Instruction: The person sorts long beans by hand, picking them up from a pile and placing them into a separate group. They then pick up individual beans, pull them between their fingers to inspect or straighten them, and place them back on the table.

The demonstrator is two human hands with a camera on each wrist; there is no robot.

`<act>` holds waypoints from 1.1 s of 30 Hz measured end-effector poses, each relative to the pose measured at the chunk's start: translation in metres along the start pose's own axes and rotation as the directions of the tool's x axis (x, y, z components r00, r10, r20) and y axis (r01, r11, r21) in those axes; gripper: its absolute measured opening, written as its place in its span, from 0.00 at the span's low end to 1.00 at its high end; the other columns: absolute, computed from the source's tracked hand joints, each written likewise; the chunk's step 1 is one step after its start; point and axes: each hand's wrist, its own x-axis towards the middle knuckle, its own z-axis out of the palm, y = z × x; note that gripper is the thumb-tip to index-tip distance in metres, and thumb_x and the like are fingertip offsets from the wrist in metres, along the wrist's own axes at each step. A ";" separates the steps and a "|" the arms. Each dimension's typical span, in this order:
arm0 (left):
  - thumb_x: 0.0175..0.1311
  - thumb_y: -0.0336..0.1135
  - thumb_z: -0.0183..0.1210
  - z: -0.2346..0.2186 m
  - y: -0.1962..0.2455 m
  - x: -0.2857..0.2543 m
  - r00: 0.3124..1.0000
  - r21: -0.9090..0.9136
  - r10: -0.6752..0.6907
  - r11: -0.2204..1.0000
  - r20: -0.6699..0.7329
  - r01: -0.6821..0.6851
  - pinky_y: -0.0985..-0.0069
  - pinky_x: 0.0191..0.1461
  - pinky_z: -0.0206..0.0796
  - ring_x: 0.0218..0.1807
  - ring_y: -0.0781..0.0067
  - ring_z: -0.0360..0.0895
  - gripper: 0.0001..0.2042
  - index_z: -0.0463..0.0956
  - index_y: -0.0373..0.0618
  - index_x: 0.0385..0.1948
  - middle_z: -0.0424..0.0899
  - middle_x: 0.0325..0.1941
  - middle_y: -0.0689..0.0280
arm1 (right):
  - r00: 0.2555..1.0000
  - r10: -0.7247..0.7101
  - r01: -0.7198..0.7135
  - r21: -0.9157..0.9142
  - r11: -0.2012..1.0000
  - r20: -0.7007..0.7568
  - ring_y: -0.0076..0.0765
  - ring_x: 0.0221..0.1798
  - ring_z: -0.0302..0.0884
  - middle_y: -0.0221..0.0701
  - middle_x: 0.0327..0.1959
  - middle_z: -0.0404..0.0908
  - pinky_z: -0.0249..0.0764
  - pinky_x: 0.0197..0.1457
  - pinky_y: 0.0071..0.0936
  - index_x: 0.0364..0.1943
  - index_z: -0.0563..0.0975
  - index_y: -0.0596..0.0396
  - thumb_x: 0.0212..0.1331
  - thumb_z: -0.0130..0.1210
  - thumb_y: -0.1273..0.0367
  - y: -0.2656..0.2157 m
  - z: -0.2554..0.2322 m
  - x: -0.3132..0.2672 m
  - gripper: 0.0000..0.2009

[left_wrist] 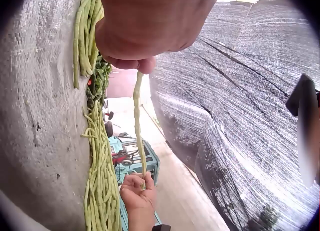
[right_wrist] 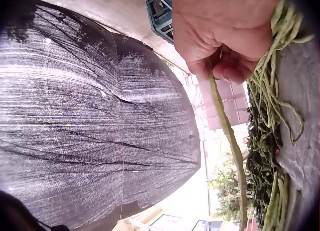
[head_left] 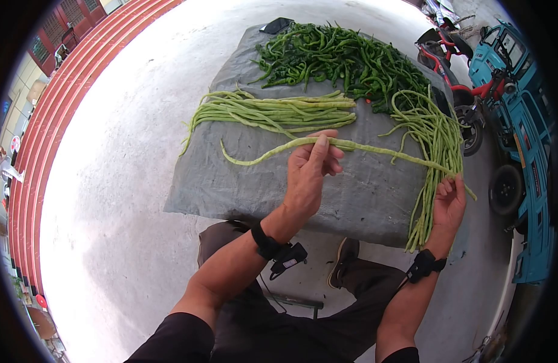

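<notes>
A long pale-green yardlong bean [head_left: 255, 162] stretches sideways above the grey sheet [head_left: 230, 187]. My left hand [head_left: 309, 175] pinches it near the middle between thumb and fingers, and its left end curls away freely. Towards the other end, my right hand [head_left: 449, 206] grips the bean with bent fingers, beside a loose heap of yardlong beans [head_left: 439, 136]. The left wrist view shows the bean [left_wrist: 137, 116] running straight between both hands. In the right wrist view, it leaves the curled fingers of the right hand [right_wrist: 225, 35].
A lined-up bundle of yardlong beans [head_left: 279, 112] lies beyond my left hand. Green peppers [head_left: 345, 57] are piled at the far side, near a dark flat object [head_left: 277, 25]. A blue three-wheeled vehicle [head_left: 527, 133] stands at right, red steps [head_left: 79, 78] at left.
</notes>
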 end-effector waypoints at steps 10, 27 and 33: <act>0.87 0.50 0.48 -0.002 0.004 0.000 1.000 -0.022 -0.001 1.000 0.022 0.001 0.79 0.42 0.72 0.34 0.81 0.79 0.23 0.78 0.37 0.63 0.87 0.39 0.68 | 0.999 -0.020 0.019 -0.019 1.000 -0.046 0.23 0.31 0.70 0.30 0.33 0.80 0.67 0.31 0.24 0.43 0.79 0.55 0.75 0.62 0.72 -0.004 0.003 -0.002 0.04; 0.88 0.52 0.46 -0.001 0.005 0.000 1.000 -0.008 -0.004 1.000 -0.016 0.004 0.78 0.41 0.71 0.33 0.81 0.79 0.24 0.77 0.39 0.64 0.86 0.40 0.69 | 0.998 -0.026 0.027 0.015 1.000 -0.051 0.25 0.31 0.69 0.31 0.33 0.78 0.68 0.32 0.24 0.42 0.77 0.60 0.78 0.59 0.70 -0.015 -0.009 0.000 0.07; 0.88 0.53 0.43 -0.003 0.005 0.002 1.000 -0.027 0.020 0.999 0.006 -0.020 0.78 0.42 0.71 0.34 0.80 0.79 0.25 0.76 0.39 0.65 0.86 0.40 0.69 | 0.998 -0.042 0.042 -0.002 0.999 -0.052 0.25 0.30 0.70 0.32 0.33 0.78 0.70 0.32 0.25 0.41 0.77 0.60 0.78 0.59 0.69 -0.018 -0.012 0.000 0.08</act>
